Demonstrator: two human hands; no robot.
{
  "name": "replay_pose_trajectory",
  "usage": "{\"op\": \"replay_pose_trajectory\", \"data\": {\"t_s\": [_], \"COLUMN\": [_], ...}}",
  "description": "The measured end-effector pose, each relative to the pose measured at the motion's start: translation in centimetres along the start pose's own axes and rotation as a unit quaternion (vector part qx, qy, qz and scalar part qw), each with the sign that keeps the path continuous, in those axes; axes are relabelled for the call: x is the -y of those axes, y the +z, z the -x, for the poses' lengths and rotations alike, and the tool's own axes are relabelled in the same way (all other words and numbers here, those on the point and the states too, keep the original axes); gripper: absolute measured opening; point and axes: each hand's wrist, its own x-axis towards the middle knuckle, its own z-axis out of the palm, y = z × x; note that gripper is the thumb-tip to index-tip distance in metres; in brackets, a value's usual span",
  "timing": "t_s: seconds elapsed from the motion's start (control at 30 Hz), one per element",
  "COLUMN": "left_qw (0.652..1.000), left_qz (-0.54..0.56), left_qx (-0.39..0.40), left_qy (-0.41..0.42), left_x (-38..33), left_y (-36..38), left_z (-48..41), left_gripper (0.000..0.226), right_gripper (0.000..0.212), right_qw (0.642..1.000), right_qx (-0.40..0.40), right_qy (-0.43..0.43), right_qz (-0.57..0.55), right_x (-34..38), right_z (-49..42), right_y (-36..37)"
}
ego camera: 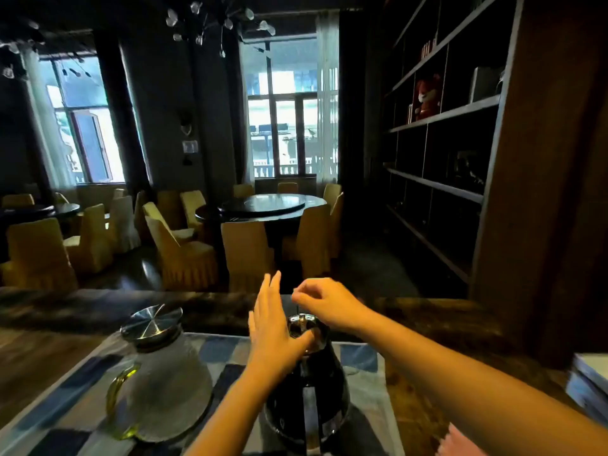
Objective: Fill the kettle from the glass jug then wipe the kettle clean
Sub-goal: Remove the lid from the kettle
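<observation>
A dark, shiny kettle (307, 399) stands on a blue-and-white checked cloth (217, 353) in front of me. My left hand (273, 327) is flat against the left side of the kettle's top, fingers straight and apart, thumb resting on the lid. My right hand (324, 302) hovers just above and behind the kettle's top with its fingers curled; whether it pinches anything is unclear. To the left stands a frosted glass jug (164, 386) with a yellow-green handle and a metal lid (152, 321).
A pink cloth (457, 442) shows at the bottom right edge. A pale stack (589, 383) lies at the right edge of the wooden counter. Beyond the counter are round tables, covered chairs and a tall dark shelf unit on the right.
</observation>
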Motion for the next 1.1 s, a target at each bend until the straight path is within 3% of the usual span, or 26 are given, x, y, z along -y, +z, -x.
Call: {"op": "replay_pose_trajectory", "data": {"t_s": [0.07,0.2,0.37,0.53,0.7,0.83,0.97,1.1], "left_qw": [0.997,0.97,0.963,0.967,0.975,0.98,0.98,0.978], "left_qz": [0.061,0.188,0.21,0.206,0.167,0.136,0.13,0.136], "left_qx": [0.005,0.057,0.083,0.084,0.092,0.092,0.094,0.106], "left_qy": [-0.043,-0.144,-0.147,-0.126,-0.114,-0.115,-0.115,-0.121], "left_x": [0.6,1.8,2.8,3.0,2.8,2.7,2.3,2.1], "left_y": [1.1,2.8,3.0,2.9,2.8,2.8,2.8,2.4], "left_z": [0.7,2.1,1.9,1.8,1.6,1.0,0.8,0.9], "left_gripper": [0.106,0.106,0.099,0.088,0.063,0.079,0.064,0.068], "right_gripper": [0.017,0.017,0.033,0.035,0.045,0.044,0.046,0.046], "right_qw": [1.0,0.993,0.975,0.965,0.968,0.978,0.984,0.991], "right_qx": [0.001,-0.111,-0.181,-0.231,-0.213,-0.171,-0.128,-0.084], "right_qy": [0.017,0.028,0.063,0.086,0.106,0.119,0.12,0.099], "right_qz": [-0.007,0.024,0.112,0.091,0.075,0.008,-0.024,-0.013], "right_x": [-0.2,-1.5,-2.7,-2.7,-3.2,-3.8,-4.3,-4.4], "right_z": [-0.1,-0.4,0.3,0.8,0.5,0.2,-0.4,-1.1], "right_y": [1.6,4.0,5.3,5.7,5.7,5.9,5.7,5.2]}}
